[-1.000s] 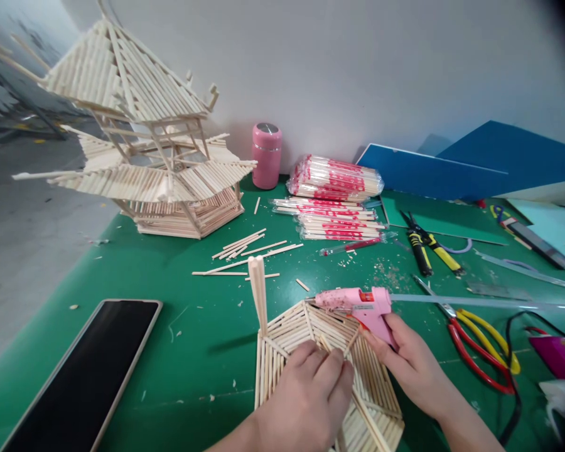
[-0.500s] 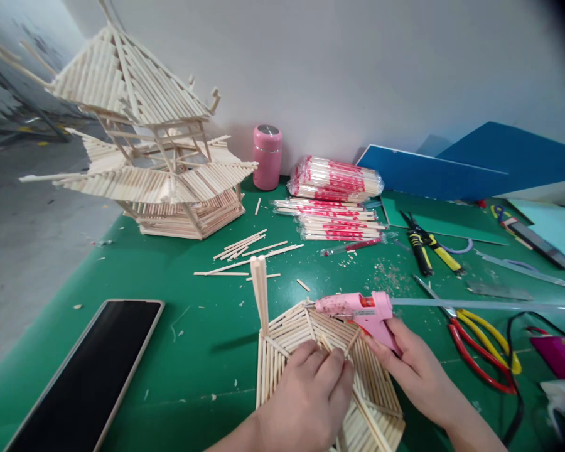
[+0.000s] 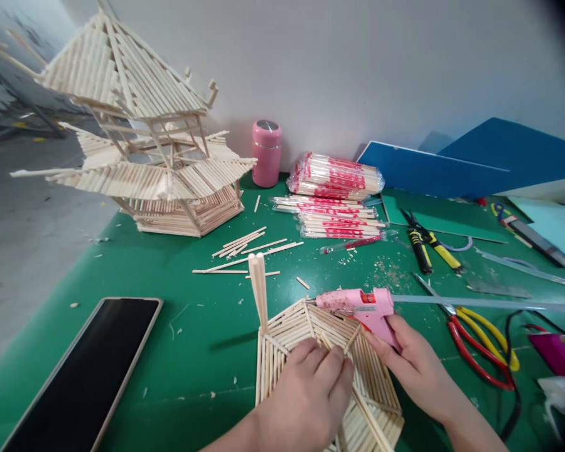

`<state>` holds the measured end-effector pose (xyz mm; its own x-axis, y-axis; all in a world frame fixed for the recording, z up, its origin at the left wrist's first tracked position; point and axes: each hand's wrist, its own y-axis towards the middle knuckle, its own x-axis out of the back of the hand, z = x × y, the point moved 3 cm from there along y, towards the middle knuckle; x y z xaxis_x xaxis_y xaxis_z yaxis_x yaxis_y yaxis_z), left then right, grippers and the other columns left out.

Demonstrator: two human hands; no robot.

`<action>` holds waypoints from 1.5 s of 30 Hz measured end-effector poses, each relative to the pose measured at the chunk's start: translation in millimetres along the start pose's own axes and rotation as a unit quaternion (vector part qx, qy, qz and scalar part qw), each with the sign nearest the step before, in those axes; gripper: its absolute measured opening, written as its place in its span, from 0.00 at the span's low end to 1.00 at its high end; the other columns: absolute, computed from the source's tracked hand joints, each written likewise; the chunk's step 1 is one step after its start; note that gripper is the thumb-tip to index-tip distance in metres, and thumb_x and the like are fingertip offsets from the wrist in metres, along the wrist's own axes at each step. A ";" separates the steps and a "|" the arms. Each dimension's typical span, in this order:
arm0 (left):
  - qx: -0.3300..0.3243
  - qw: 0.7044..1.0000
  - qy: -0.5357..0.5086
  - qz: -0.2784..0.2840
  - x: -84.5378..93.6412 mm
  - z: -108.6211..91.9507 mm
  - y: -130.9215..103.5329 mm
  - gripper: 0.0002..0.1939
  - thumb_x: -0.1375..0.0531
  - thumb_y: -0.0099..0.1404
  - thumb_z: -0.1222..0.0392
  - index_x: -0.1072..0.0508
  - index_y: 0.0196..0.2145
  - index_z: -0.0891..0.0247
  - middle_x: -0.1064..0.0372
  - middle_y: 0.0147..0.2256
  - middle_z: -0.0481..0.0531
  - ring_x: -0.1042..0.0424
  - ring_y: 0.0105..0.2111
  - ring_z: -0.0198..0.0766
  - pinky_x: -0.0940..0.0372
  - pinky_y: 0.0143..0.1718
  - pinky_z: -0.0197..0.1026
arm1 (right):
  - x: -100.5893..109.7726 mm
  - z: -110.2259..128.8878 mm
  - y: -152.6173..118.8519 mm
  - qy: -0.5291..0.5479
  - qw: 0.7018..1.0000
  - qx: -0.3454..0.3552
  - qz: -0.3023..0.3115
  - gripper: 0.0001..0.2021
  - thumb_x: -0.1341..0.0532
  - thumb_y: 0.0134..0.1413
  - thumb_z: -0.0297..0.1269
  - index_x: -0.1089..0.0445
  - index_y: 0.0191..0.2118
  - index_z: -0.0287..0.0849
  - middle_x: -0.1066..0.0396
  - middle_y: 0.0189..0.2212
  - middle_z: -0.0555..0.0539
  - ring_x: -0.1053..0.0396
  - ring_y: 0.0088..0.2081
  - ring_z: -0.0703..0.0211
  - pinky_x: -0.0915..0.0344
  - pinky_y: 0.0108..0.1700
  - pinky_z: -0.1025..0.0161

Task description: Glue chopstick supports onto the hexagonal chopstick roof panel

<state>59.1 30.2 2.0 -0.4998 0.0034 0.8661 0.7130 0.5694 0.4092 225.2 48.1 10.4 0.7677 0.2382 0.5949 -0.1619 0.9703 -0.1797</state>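
Observation:
In front of me lies a many-sided base of wooden sticks (image 3: 381,370), with a short bundle of sticks (image 3: 258,295) standing upright at its left corner. My left hand (image 3: 311,395) rests over the base, fingers curled round a thin bundle of wooden sticks (image 3: 370,417) that slants out from under the palm; the fingertips are partly hidden. A pink glue gun (image 3: 358,304) is in my right hand (image 3: 412,361), a long clear glue stick (image 3: 475,304) jutting from its back. Its nozzle is at the base's far corner; whether it touches I cannot tell.
A pagoda model of sticks (image 3: 169,176) stands at the back left. Behind the base are loose sticks (image 3: 240,245), wrapped chopsticks (image 3: 336,179) and a pink flask (image 3: 267,154). Pliers (image 3: 480,351) and cutters (image 3: 424,242) lie right, a phone (image 3: 85,376) left.
The whole view has shifted slightly. Both hands, the glue gun and the base hold nearly the same places relative to each other.

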 end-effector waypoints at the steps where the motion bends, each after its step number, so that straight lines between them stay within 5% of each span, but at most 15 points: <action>1: 0.000 1.000 0.000 -0.003 -0.1 0.0 0.2 0.14 0.52 0.60 0.68 0.33 0.41 0.71 0.31 0.38 0.60 0.32 0.34 0.42 0.38 0.40 0.48 | -0.7 0.5 0.1 0.005 1.000 0.002 0.002 0.14 0.49 0.56 0.37 0.43 0.48 0.41 0.33 0.41 0.45 0.34 0.39 0.57 0.38 0.42 0.64; 15: -0.001 1.000 -0.004 -0.001 -1.0 -0.6 -0.7 0.14 0.54 0.61 0.69 0.33 0.41 0.71 0.31 0.39 0.60 0.31 0.34 0.42 0.37 0.40 0.48 | 4.5 -3.1 -3.6 -0.016 1.000 -0.012 -0.002 0.08 0.50 0.56 0.39 0.40 0.39 0.43 0.34 0.28 0.49 0.36 0.30 0.59 0.40 0.44 0.59; 25: -0.005 1.000 -0.001 -0.004 -1.7 0.0 -0.3 0.14 0.53 0.61 0.68 0.33 0.41 0.72 0.31 0.39 0.61 0.31 0.34 0.43 0.37 0.40 0.49 | 0.0 0.5 0.5 0.004 1.000 0.004 -0.005 0.14 0.50 0.55 0.37 0.42 0.48 0.41 0.32 0.40 0.45 0.34 0.38 0.57 0.38 0.42 0.62; 37: 0.000 1.000 0.001 -0.006 -0.2 -0.6 -0.4 0.14 0.54 0.61 0.68 0.33 0.41 0.71 0.31 0.39 0.60 0.32 0.35 0.42 0.38 0.40 0.49 | 3.2 -4.7 -4.0 0.000 1.000 -0.001 0.001 0.13 0.49 0.55 0.37 0.42 0.46 0.42 0.33 0.33 0.47 0.34 0.35 0.57 0.37 0.40 0.60; 45: 0.004 1.000 -0.001 -0.017 1.9 -0.4 0.9 0.15 0.56 0.62 0.69 0.32 0.41 0.71 0.31 0.38 0.60 0.32 0.34 0.42 0.37 0.39 0.49 | 3.7 -2.7 -2.9 0.006 1.000 -0.003 -0.006 0.13 0.49 0.55 0.38 0.42 0.47 0.42 0.33 0.39 0.45 0.34 0.37 0.57 0.38 0.42 0.61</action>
<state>59.1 30.4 4.2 -0.5239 -0.0146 0.8516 0.6919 0.5758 0.4355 230.1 46.1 11.0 0.7770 0.2263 0.5874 -0.1488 0.9727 -0.1779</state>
